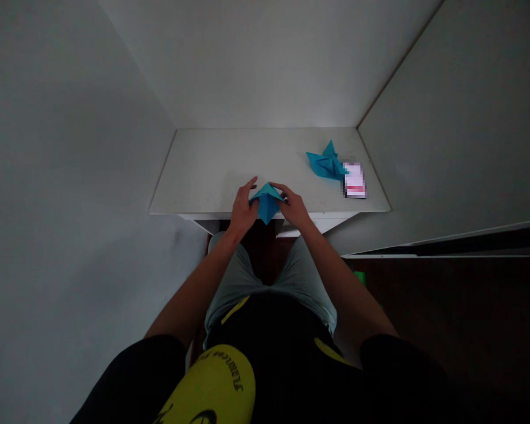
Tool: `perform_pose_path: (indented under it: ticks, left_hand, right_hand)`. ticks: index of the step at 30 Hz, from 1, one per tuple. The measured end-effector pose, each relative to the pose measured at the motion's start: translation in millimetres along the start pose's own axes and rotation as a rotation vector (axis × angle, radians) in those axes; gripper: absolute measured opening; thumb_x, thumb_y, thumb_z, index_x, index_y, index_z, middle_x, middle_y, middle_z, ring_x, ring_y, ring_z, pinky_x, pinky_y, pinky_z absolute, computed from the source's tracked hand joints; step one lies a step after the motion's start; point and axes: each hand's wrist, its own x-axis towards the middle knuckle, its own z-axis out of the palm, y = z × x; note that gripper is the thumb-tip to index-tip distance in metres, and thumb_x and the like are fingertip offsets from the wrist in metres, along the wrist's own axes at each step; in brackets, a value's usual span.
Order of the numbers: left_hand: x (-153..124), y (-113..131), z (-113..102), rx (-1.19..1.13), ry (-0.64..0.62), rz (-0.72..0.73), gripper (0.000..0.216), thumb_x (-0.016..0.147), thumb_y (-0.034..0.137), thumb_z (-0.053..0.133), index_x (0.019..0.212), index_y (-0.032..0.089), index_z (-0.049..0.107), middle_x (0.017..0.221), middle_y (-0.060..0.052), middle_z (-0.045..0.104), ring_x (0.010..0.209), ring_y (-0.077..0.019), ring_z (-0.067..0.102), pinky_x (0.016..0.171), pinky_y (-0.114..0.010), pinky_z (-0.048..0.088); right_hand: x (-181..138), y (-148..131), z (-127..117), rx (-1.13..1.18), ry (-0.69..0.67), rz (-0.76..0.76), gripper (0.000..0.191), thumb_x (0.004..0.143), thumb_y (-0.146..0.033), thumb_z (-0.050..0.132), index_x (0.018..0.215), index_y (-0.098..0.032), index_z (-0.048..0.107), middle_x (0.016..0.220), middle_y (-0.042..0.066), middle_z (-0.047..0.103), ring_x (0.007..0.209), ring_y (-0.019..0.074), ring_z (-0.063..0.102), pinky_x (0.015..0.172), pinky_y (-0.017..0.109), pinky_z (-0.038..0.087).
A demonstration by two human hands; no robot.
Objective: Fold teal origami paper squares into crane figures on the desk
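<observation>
A folded piece of blue paper (268,203) is held between my two hands at the front edge of the white table. My left hand (244,207) grips its left side, with the index finger raised off the paper. On the other side my right hand (293,206) pinches the right corner, fingers along the upper edge. The paper has a peak at the top and a point hanging down below. A finished-looking blue paper boat (329,162) lies on the table to the right, beyond my right hand.
A phone (354,180) with a blurred, lit screen lies beside the boat, whose tip overlaps it. The white table (203,171) sits against walls at the left, back and right. Under it, a white drawer or shelf (289,229) shows near my knees.
</observation>
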Motion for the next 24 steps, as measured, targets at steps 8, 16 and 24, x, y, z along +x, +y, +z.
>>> perform_pose_path:
  ticks: [8, 16, 24]
  left_hand:
    - [30, -35, 10, -0.178, -0.052, -0.152, 0.043, 0.084, 0.004, 0.058, 0.115, 0.022, 0.082, 0.135, -0.009, 0.078, 0.127, -0.0255, 0.073, 0.106, -0.045, 0.066]
    - [32, -54, 12, 0.023, -0.137, -0.003, 0.037, 0.095, 0.009, 0.060, 0.117, 0.023, 0.086, 0.130, -0.010, 0.081, 0.118, -0.0242, 0.078, 0.112, -0.048, 0.063]
    - [15, -32, 21, 0.324, -0.208, 0.183, 0.032, 0.106, 0.029, 0.062, 0.133, 0.025, 0.079, 0.162, -0.010, 0.065, 0.152, -0.0339, 0.058, 0.129, -0.058, 0.041]
  right_hand:
    - [14, 45, -15, 0.167, 0.105, 0.065, 0.032, 0.089, -0.036, 0.063, 0.117, -0.026, 0.076, 0.098, 0.003, 0.076, 0.073, 0.0173, 0.064, 0.071, 0.034, 0.060]
    - [21, 73, -28, -0.061, 0.151, 0.017, 0.033, 0.084, -0.025, 0.061, 0.110, -0.023, 0.080, 0.106, 0.007, 0.080, 0.080, 0.0215, 0.067, 0.084, 0.042, 0.060]
    - [16, 82, -34, -0.254, 0.016, -0.197, 0.033, 0.086, -0.017, 0.065, 0.113, -0.026, 0.082, 0.127, 0.011, 0.076, 0.118, 0.0310, 0.069, 0.109, 0.055, 0.055]
